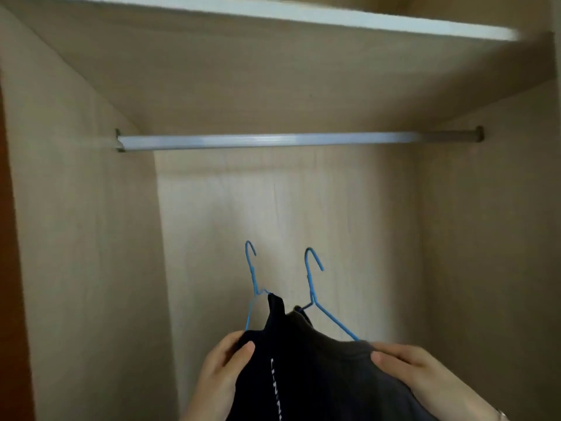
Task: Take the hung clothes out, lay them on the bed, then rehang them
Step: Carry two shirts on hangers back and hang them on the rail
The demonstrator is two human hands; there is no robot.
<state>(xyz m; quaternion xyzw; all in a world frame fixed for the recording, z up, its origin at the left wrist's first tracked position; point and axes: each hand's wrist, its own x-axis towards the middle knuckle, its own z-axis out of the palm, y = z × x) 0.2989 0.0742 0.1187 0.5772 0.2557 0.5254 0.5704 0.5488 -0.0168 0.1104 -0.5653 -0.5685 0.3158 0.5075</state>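
Head view: well above both hands, a flat silvery rail [267,140] spans the pale wood-grain wardrobe [303,208]. The left hand [224,360] and the right hand [406,364] each grip the dark clothes [318,375] held between them. A thin blue wire hanger [251,278] rises above the left hand, and a second hanger [312,281] sits nearer the right. White lettering [276,387] beside the left thumb is too blurred to read.

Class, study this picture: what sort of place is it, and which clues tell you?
Probably the inside of a wardrobe: a metal hanging rail runs beneath a shelf, and the left hand and right hand grip dark clothes on blue wire hangers below it.
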